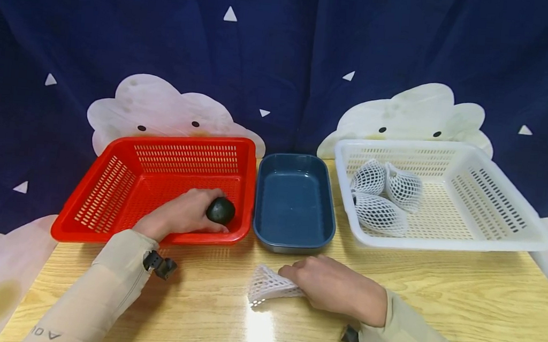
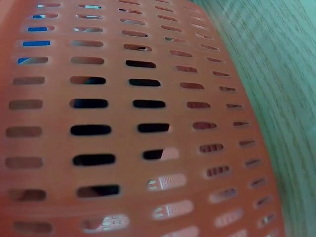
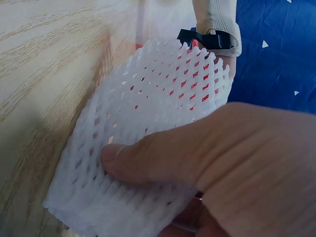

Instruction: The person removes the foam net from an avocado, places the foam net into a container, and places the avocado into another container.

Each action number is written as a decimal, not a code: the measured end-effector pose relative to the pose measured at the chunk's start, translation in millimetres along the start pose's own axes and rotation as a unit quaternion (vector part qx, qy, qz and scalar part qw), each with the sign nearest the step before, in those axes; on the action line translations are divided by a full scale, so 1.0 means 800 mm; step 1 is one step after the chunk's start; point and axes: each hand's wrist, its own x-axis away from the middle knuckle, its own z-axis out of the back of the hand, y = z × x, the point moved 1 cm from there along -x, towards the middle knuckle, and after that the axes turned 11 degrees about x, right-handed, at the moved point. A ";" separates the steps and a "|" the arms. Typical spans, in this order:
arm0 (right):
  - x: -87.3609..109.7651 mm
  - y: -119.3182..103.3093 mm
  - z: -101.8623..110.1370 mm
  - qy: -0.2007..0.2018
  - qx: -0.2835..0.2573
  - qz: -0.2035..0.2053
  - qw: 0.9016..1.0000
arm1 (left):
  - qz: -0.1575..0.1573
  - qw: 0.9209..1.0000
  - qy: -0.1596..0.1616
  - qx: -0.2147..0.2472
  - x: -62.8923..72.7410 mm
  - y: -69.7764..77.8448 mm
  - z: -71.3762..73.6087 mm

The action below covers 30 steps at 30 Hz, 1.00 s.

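Dark green round fruit [image 1: 221,211]: one, low in the near right part of the red basket [image 1: 184,140], at left on the table [image 1: 195,315]. Held by the left hand [image 1: 186,211], fingers curled about its far side and thumb at the near side; that hand reaches in over the near rim. Left wrist view: slotted basket wall, with dark patches and parts of fingers showing through the slots.

White foam net [image 1: 269,285]: one sleeve, flattened, pinched between thumb and fingers of the right hand [image 1: 330,284], nearly closed on it, above the near middle of the table.

Blue tray [image 1: 295,205]: one, rounded corners, between the baskets, just beside the red one.

White basket [image 1: 450,209]: one, at right; three net-wrapped pieces [image 1: 380,214] grouped at its left side, dark showing through the mesh.

Sleeves [image 1: 116,266]: pale, a black wrist device [image 1: 159,264] at each cuff.

Backdrop [image 1: 274,42]: dark blue cloth, white triangles, cloud faces, behind the table.
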 end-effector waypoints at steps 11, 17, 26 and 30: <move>-0.001 0.000 0.000 0.001 0.002 0.000 1.000 | 0.032 0.999 -0.029 0.005 -0.001 -0.001 -0.003; 0.000 0.000 0.000 0.000 0.000 0.000 1.000 | 0.050 0.998 -0.036 0.007 -0.001 0.000 -0.002; 0.001 0.000 -0.001 0.002 0.000 0.000 1.000 | 0.070 0.996 -0.055 0.007 -0.001 -0.001 -0.004; 0.001 0.000 -0.001 0.001 0.001 -0.001 1.000 | 0.068 0.996 -0.055 0.001 -0.001 -0.001 -0.004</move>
